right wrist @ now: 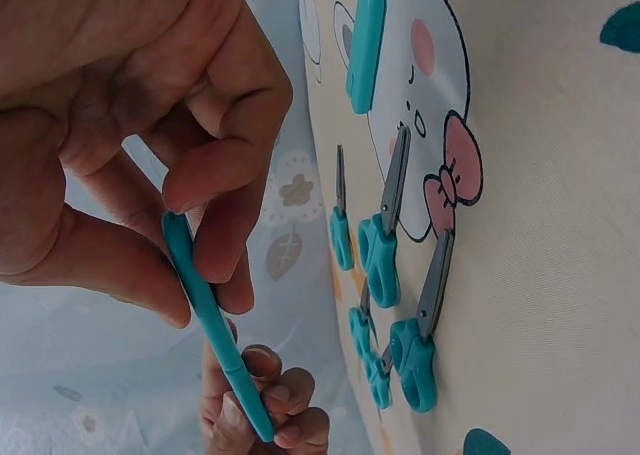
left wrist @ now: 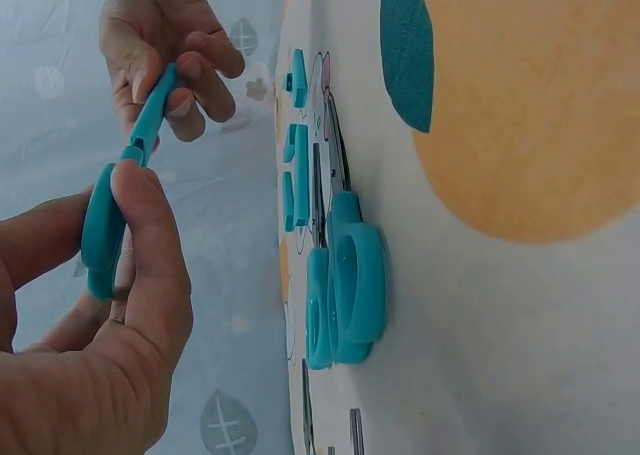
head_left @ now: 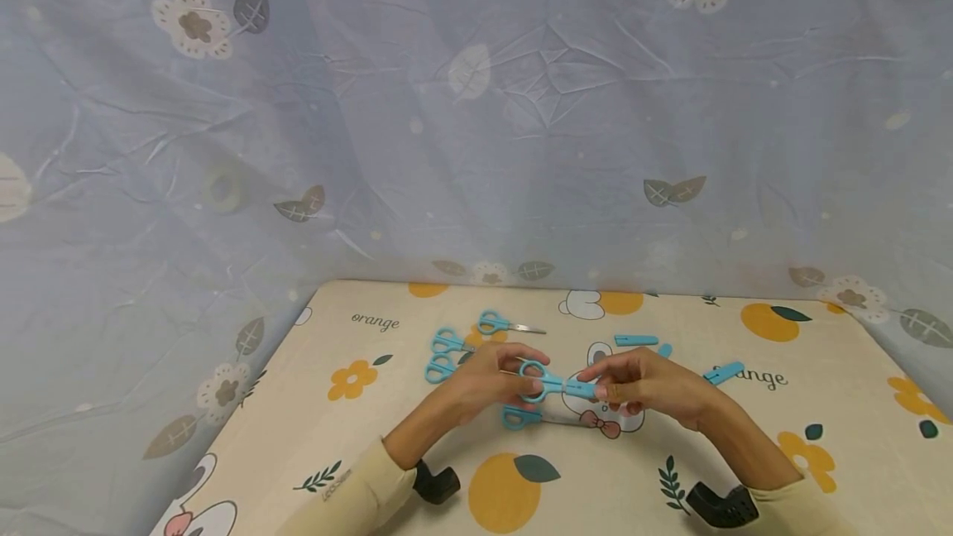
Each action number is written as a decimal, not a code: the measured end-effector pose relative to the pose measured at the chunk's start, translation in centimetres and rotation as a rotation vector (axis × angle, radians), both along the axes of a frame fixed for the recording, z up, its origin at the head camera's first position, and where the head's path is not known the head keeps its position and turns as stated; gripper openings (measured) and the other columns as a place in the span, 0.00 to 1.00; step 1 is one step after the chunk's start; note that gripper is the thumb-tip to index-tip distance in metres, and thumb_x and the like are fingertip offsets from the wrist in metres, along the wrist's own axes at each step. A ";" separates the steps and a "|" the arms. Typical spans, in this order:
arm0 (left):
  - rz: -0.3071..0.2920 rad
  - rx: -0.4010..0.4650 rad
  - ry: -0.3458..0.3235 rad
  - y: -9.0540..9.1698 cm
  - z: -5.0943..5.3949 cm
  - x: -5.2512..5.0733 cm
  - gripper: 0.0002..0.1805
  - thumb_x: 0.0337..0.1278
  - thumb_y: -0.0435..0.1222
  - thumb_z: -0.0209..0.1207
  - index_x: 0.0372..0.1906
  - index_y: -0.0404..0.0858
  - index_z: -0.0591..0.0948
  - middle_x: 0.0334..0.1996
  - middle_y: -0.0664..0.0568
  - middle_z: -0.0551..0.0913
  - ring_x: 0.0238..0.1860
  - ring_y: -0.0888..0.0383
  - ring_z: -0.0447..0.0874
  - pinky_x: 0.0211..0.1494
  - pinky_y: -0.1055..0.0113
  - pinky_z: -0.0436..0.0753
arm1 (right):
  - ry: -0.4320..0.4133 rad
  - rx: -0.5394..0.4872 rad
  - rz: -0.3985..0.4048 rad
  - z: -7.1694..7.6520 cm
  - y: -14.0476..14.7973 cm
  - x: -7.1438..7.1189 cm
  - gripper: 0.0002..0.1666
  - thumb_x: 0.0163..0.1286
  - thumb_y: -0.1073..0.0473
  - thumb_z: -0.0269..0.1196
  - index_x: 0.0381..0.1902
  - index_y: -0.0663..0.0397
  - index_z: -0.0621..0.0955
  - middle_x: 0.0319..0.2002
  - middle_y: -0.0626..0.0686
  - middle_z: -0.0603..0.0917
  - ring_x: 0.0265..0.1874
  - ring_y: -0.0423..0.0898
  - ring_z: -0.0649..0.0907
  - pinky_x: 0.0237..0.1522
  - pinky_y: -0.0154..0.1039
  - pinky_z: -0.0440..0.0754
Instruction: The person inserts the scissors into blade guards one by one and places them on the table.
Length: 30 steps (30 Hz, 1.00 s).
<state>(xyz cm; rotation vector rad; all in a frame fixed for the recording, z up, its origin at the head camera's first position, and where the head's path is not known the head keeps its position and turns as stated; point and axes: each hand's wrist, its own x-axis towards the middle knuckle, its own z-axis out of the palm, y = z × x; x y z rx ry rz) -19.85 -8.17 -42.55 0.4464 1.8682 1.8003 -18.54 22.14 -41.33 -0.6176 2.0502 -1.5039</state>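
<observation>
My left hand (head_left: 480,383) holds a pair of light-blue-handled scissors (head_left: 552,382) by the finger loops, raised above the table. A matching blue blade cover (head_left: 581,389) sits over the blades, so no metal shows. My right hand (head_left: 658,380) pinches that cover near its tip between thumb and fingers. In the left wrist view, the left thumb and fingers press on the handles (left wrist: 103,230) from both sides. The right wrist view shows the cover (right wrist: 205,300) and handles in one line between the two hands.
Several uncovered scissors lie on the patterned tablecloth (head_left: 402,453), including one pair (head_left: 519,418) below my hands and another (head_left: 494,322) farther back. Loose blue covers lie to the right, one (head_left: 636,340) toward the back and one (head_left: 724,372) beyond my right wrist. A floral curtain (head_left: 476,147) hangs behind.
</observation>
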 end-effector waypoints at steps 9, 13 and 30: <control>-0.010 -0.003 0.003 -1.2 -0.1 0.3 0.23 0.67 0.26 0.66 0.66 0.28 0.81 0.49 0.43 0.83 0.39 0.57 0.90 0.49 0.57 0.95 | 0.020 0.022 -0.001 -0.4 0.4 0.2 0.23 0.82 0.58 0.63 0.66 0.68 0.82 0.34 0.45 0.84 0.28 0.39 0.76 0.29 0.33 0.76; -0.017 -0.007 0.004 -1.8 -0.2 0.3 0.23 0.68 0.25 0.66 0.66 0.28 0.81 0.49 0.44 0.83 0.40 0.58 0.90 0.49 0.58 0.95 | 0.013 0.050 -0.019 -0.5 0.5 0.4 0.23 0.80 0.57 0.65 0.64 0.66 0.83 0.35 0.46 0.84 0.28 0.40 0.78 0.29 0.33 0.78; -0.027 -0.065 -0.007 -4.2 -0.8 0.5 0.24 0.68 0.25 0.65 0.67 0.25 0.79 0.44 0.46 0.83 0.38 0.58 0.87 0.48 0.57 0.95 | -0.002 0.105 -0.067 -1.5 1.8 1.3 0.21 0.81 0.54 0.65 0.61 0.63 0.86 0.47 0.51 0.89 0.39 0.42 0.81 0.36 0.36 0.82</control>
